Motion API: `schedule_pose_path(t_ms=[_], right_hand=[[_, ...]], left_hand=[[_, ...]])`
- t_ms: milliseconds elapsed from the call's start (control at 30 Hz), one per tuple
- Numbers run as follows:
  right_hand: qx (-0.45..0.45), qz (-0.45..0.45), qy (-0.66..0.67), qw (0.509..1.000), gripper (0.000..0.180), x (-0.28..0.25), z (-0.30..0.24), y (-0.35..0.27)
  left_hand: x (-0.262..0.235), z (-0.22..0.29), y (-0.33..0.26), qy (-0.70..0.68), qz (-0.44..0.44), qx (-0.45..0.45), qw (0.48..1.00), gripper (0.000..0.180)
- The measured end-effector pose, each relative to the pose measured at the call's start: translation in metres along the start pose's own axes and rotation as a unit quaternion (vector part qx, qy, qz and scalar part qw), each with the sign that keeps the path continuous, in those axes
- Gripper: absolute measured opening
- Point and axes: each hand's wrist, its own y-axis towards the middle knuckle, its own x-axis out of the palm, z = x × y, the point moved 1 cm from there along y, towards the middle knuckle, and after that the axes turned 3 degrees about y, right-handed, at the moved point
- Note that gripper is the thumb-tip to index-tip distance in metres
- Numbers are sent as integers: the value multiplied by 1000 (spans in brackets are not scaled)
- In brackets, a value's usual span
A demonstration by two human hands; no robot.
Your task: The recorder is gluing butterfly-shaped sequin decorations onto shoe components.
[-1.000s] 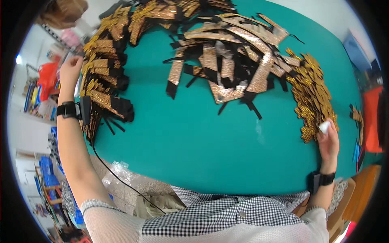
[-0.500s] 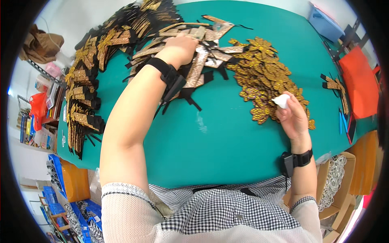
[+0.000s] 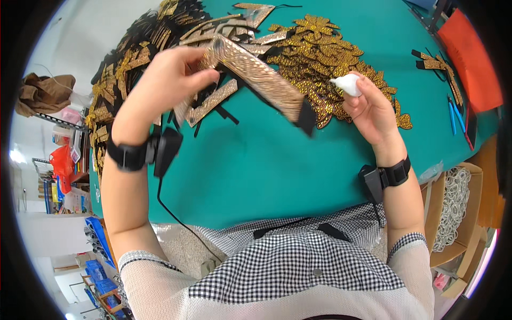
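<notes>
My left hand [image 3: 169, 80], a little smeared by motion, is closed on the upper end of a gold sequined strip [image 3: 261, 74] with a black tab at its lower end. The strip slants down to the right, above the green table. My right hand [image 3: 373, 109] pinches a small white squeeze bottle [image 3: 349, 84], its narrow tip pointing left. Under and beyond the bottle lies a pile of gold sequined flower patches [image 3: 304, 61] edged in black. Behind the held strip are more loose strips [image 3: 213, 101] with black ends.
Rows of gold and black strips with flowers [image 3: 125, 69] curve along the table's left side. At the right lie another gold piece [image 3: 438, 63], a blue-handled tool [image 3: 453, 114] and a red sheet [image 3: 469, 58]. Below the right edge stands a carton of rings [image 3: 453, 208].
My left hand has drawn back from the strip heap with a gold strip in it. My right hand has moved slightly left and up with the bottle. The view has shifted.
</notes>
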Motion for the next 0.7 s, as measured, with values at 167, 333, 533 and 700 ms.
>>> schedule_pose_path(t_ms=[167,333,533,700], right_hand=[[-1,-31,-15,999,27,1,1,1],[39,-53,-32,997,27,8,12,3],[57,-43,-43,997,31,2,13,-2],[54,-45,-55,996,29,0,13,-2]], left_hand=[[74,20,-62,-96,-79,-50,991,40],[125,19,-98,93,103,-12,990,46],[133,21,-104,-65,50,-123,989,35],[147,19,-105,-82,94,-154,980,19]])
